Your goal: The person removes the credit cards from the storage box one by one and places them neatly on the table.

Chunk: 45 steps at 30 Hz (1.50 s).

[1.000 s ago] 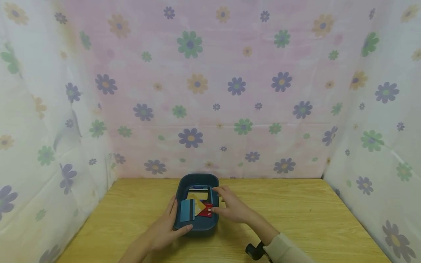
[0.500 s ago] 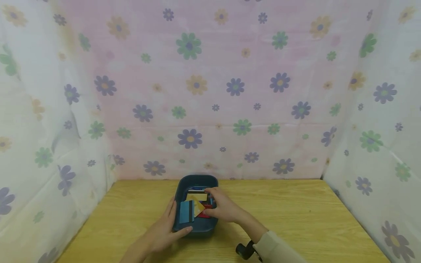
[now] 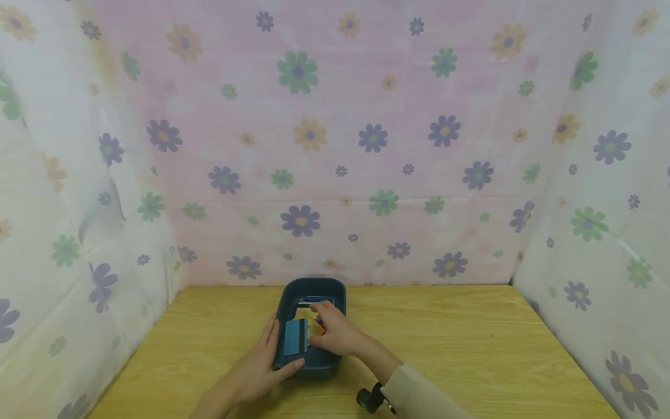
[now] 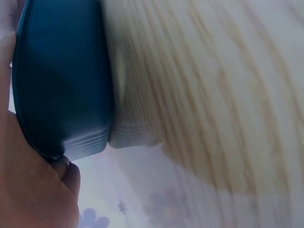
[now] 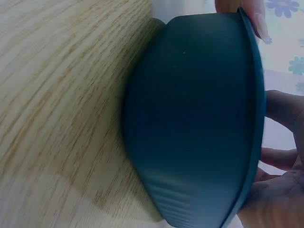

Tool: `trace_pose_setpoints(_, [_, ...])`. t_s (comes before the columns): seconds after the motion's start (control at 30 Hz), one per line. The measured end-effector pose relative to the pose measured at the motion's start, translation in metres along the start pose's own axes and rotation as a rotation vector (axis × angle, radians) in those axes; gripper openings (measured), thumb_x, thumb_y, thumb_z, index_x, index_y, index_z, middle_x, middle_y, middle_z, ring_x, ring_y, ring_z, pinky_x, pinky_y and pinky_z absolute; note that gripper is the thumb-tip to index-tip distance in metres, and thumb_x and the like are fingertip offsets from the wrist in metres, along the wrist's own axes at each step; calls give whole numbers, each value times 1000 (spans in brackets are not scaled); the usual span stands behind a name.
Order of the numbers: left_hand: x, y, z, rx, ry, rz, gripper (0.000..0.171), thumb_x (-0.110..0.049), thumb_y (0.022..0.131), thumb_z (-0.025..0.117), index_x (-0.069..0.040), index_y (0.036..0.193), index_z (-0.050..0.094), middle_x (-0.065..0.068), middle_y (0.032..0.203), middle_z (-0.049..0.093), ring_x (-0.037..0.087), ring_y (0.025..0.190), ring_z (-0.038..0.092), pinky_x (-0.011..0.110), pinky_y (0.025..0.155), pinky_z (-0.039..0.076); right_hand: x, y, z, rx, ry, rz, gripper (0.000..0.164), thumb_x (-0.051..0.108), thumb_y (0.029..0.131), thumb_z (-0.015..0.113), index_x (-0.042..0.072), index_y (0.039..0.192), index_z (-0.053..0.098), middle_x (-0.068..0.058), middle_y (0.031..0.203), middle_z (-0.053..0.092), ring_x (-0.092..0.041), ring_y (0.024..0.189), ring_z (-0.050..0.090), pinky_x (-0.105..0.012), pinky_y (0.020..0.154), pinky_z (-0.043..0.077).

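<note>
A dark blue plastic box with rounded corners stands on the table, holding several plastic cards. My left hand holds it by the left side, fingers along the outer wall and thumb over the near rim. Inside the box my right hand reaches over the cards from the right, thumb and index finger spread apart. A light blue card with a dark stripe lies just left of the thumb. Part of a yellow card shows beside the index finger. The red card is mostly covered by this hand, and its fingertips are hidden in the right wrist view.
The wooden table extends to both sides of the box. Behind it hangs a pink flowered cloth, with pale flowered cloth at left and right. A small black device is at the right wrist, by the sleeve.
My right hand has moved left from the box's right rim to over the cards, covering the red one. The left hand keeps its place on the box.
</note>
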State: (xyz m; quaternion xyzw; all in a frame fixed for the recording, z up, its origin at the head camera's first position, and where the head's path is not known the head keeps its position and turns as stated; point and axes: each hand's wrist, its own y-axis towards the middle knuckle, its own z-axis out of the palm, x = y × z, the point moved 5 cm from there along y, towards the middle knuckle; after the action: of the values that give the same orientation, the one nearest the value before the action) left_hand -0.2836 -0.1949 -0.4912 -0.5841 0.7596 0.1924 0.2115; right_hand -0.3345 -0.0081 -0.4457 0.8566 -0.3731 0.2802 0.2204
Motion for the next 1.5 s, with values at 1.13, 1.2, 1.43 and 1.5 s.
trace_pose_setpoints(1.13, [1,0,0,11,-7,-18,117,-74,91,58,-2,164,1,19,171,-4,49,144,36,61,108,42,-14,41,39,44,-210,141,65,18,85,85,1,142,57,-15,140,57,-28,128,56,-40,105,49])
trace_pose_setpoints(1.2, [2,0,1,17,-11,-26,118,-75,90,57,-3,164,1,19,171,-4,49,145,35,62,108,41,-15,43,41,57,-234,141,65,18,84,86,0,141,58,-15,139,57,-28,128,56,-38,105,49])
trace_pose_setpoints(1.43, [2,0,1,37,-32,-44,117,-76,91,55,-3,164,1,17,171,-5,47,149,29,63,111,38,-13,46,44,85,-277,156,61,17,83,86,2,137,62,-12,136,57,-28,130,54,-37,105,48])
trace_pose_setpoints(1.5, [2,0,1,36,-32,-40,116,-75,91,55,-3,164,1,16,171,-5,47,149,29,62,111,38,-12,47,44,91,-264,166,59,17,83,87,2,135,64,-11,134,57,-28,128,53,-38,104,48])
